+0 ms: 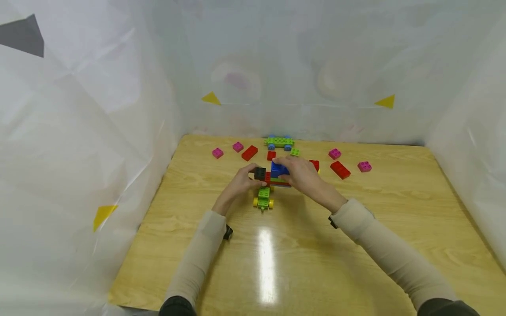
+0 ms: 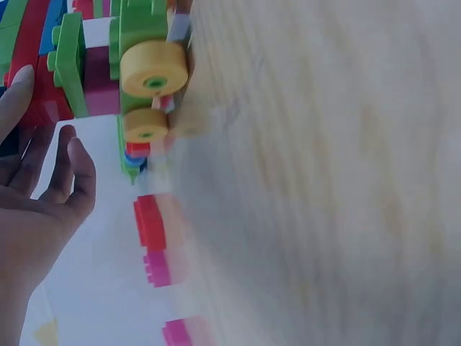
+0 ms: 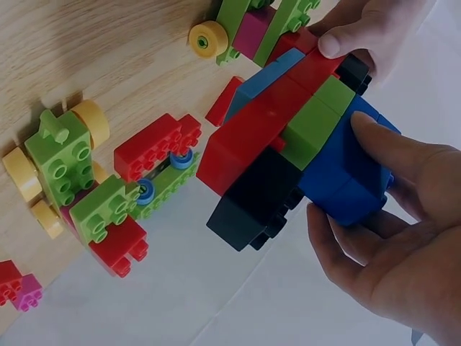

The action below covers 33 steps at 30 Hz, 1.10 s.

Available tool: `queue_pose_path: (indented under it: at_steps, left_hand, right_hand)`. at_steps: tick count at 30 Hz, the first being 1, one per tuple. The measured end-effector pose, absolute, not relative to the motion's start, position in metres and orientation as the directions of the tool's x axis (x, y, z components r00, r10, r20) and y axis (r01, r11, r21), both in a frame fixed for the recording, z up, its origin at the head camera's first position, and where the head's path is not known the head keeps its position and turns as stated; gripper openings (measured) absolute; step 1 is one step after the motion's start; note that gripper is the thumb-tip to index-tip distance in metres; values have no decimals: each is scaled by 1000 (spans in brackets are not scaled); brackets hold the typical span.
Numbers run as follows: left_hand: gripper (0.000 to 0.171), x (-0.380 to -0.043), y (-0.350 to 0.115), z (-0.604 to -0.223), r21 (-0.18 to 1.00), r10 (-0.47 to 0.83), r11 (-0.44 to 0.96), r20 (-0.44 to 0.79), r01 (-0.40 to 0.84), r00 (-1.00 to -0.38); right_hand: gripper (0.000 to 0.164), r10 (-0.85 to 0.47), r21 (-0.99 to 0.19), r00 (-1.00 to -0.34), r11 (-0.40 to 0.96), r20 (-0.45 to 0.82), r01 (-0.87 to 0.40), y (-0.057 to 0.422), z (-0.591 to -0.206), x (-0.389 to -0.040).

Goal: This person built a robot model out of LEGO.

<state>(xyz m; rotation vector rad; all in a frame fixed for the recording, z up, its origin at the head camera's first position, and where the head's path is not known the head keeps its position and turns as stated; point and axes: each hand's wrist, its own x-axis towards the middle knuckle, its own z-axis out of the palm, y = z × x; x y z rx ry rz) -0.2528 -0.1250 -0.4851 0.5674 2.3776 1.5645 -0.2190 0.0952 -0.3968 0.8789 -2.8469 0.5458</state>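
Our left hand [image 1: 240, 181] pinches one end of the brick model [image 3: 270, 115]; just beside it, our right hand [image 1: 304, 175] grips the blue bricks [image 3: 337, 173] on top. Beneath our left hand is a yellow-wheeled green base [image 1: 262, 203].

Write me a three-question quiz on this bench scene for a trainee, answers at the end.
1. Which hand, left or right, grips the blue plastic section of the multicoloured plastic brick assembly?
2. True or false: the long green plastic base with round blue wheels stands at the near edge of the wood-grained table.
3. Counting in the head view, how many loose pink studded plastic bricks lie on the table?

Key:
1. The right hand; the left hand holds the assembly by a black plastic block.
2. False; it stands near the far edge.
3. Four.
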Motion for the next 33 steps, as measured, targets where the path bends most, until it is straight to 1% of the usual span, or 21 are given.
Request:
queue_pose_path:
  at_steps: [5, 11, 16, 18, 21, 24, 27, 30, 33]
  left_hand:
    - [33, -255, -124, -479, 887, 469, 410, -3, 214, -883]
    - [32, -255, -125, -481, 883, 472, 418, -11, 213, -882]
    - [31, -256, -127, -481, 884, 485, 412, -7, 222, -875]
    - [32, -256, -127, -480, 885, 487, 405, 4, 230, -873]
    - [32, -258, -126, -479, 884, 495, 395, 26, 251, -868]
    - [31, -259, -124, -480, 875, 504, 400, 37, 271, -863]
    - [30, -258, -123, -482, 875, 502, 402, 37, 271, -864]
    - [29, -255, -124, -483, 882, 483, 401, 27, 249, -875]
    - [30, -253, -126, -484, 889, 464, 401, 12, 222, -886]
  right_hand:
    - [48, -518, -328, -832, 764, 200, -555, 96, -398, -220]
    - [50, -511, -354, -837, 759, 194, -546, 98, -403, -221]
    - [50, -523, -376, -827, 738, 205, -560, 99, -403, -223]
    - [50, -543, -400, -818, 719, 189, -569, 101, -401, -225]
    - [50, -560, -477, -820, 691, 121, -542, 110, -396, -229]
    - [52, -530, -567, -843, 669, 90, -481, 126, -393, -233]
    - [49, -444, -628, -882, 645, 157, -436, 147, -397, -238]
    - [41, -368, -624, -904, 660, 218, -419, 169, -415, -241]
    - [43, -341, -604, -921, 699, 187, -382, 186, -438, -242]
